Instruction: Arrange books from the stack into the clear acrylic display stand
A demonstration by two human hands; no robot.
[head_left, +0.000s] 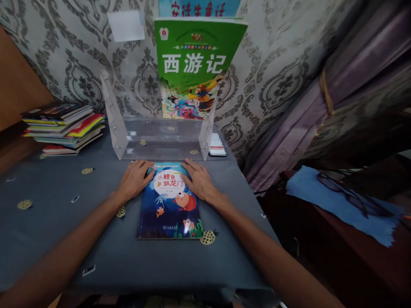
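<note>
A blue picture book (170, 216) with red fish on its cover lies flat on the table. My left hand (135, 179) rests at its upper left edge, with the fingers stretched forward and the thumb side touching the cover. On the opposite side, my right hand (200, 183) lies along the upper right edge, its fingers also extended and some of them over the cover. Neither hand is wrapped round the book. Just beyond the fingertips stands a clear acrylic book stand (158, 140). A green storybook (191, 87) is propped upright in it.
Behind the green book rises a blue book (198, 4). A pile of books (65, 129) sits at the back left. Right of the stand lies a small dark-edged item (218, 145), its face blurred. Glasses (347, 192) rest on a blue cloth (306, 190) beyond the table's right edge.
</note>
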